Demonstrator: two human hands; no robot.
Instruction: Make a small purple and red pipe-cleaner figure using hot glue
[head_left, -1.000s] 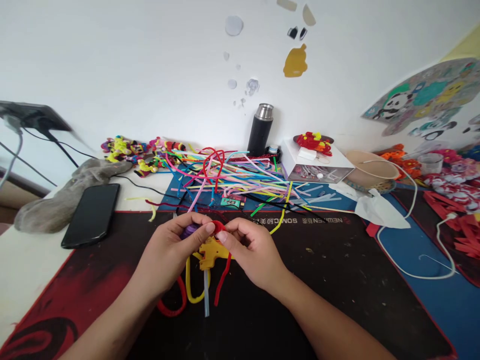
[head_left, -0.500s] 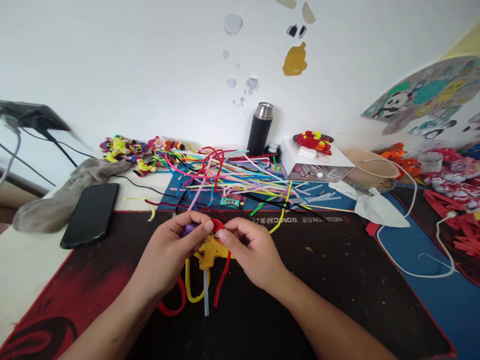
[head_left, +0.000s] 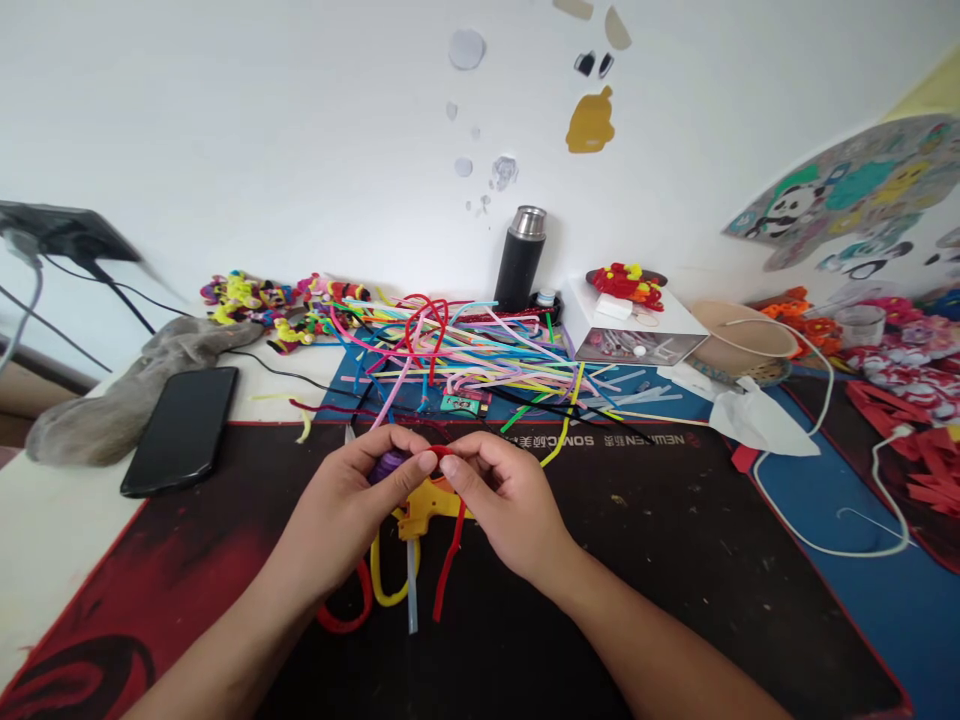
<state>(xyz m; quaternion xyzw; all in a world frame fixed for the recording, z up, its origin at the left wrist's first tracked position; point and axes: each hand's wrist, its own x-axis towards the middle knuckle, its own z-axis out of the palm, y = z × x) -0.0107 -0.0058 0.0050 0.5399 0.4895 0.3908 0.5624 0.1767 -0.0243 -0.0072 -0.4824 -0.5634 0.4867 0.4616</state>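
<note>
Between my two hands is a red pipe cleaner (head_left: 448, 570), its upper part bent in a curve and its loose end hanging down below my right fingers. My left hand (head_left: 360, 490) is closed, thumb and forefinger pinching the curve. My right hand (head_left: 506, 500) pinches the same piece from the other side, the two thumbs nearly touching. A coiled purple piece (head_left: 387, 464) shows behind my left fingers; whether that hand holds it I cannot tell. Beneath the hands lies a yellow glue gun (head_left: 420, 508) with a clear glue stick (head_left: 412, 590). Red and yellow loops lie beside it, partly hidden.
A heap of coloured pipe cleaners (head_left: 480, 345) lies at the back of the black mat (head_left: 675, 580). Behind it stands a black thermos (head_left: 521, 262). A phone (head_left: 180, 430) rests at left, a white drawer box (head_left: 637, 325) at back right, and a white cable (head_left: 832, 548) runs along the right.
My fingertips have come closer together on the red pipe cleaner, and its curve looks flatter. Its hanging end has swung slightly right. The left hand has shifted a little to the right.
</note>
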